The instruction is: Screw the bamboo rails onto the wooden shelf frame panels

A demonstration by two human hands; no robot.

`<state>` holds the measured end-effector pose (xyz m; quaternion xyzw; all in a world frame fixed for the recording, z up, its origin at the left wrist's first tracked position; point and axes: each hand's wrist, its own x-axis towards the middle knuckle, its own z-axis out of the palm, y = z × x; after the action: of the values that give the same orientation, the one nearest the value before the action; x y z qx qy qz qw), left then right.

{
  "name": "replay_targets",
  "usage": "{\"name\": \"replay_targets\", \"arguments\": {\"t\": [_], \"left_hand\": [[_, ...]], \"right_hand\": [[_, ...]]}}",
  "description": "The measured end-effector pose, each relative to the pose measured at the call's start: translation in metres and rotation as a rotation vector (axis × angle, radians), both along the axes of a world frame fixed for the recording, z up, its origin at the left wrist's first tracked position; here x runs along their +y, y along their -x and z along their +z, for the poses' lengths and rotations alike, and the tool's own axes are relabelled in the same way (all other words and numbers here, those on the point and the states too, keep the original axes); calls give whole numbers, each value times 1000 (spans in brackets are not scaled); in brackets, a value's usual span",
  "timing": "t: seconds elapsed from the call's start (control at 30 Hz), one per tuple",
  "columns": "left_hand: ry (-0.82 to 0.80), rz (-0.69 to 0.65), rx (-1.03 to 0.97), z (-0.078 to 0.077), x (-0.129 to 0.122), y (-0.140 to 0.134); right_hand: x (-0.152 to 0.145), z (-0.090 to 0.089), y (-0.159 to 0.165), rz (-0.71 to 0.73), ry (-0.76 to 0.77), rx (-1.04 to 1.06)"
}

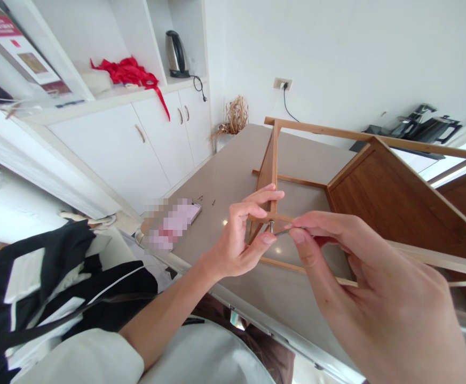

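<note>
A wooden furniture frame (274,170) with brown panels lies on the grey table (233,154). My left hand (238,237) grips the frame's near corner, fingers around the wood and thumb beside a metal bolt (271,226). The bolt sticks out of the wood toward me. Between thumb and fingertips, my right hand (377,282) pinches a thin metal hex key (284,231). The key's far end is at the bolt head, close to my left thumb; whether it is seated there I cannot tell.
A phone (196,211), partly blurred out, and a few loose screws (213,202) lie left of the frame. Behind are dried plants (236,114) and an electric kettle (436,129). White cabinets (112,144) hold red ribbon (128,70) and another kettle (176,53).
</note>
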<state>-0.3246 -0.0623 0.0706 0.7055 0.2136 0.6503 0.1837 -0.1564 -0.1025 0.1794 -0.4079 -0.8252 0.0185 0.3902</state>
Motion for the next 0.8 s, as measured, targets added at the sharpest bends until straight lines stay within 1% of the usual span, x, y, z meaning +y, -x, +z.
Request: {"name": "replay_targets", "arguments": {"t": [0.2, 0.57, 0.8], "left_hand": [[4, -2, 9, -1, 0, 1], [-1, -7, 10, 0, 1, 1], [-12, -14, 11, 1, 0, 1]], "right_hand": [[-2, -1, 0, -27, -3, -19], [-1, 2, 1, -24, -24, -47], [-1, 0, 1, -18, -41, -32]]}}
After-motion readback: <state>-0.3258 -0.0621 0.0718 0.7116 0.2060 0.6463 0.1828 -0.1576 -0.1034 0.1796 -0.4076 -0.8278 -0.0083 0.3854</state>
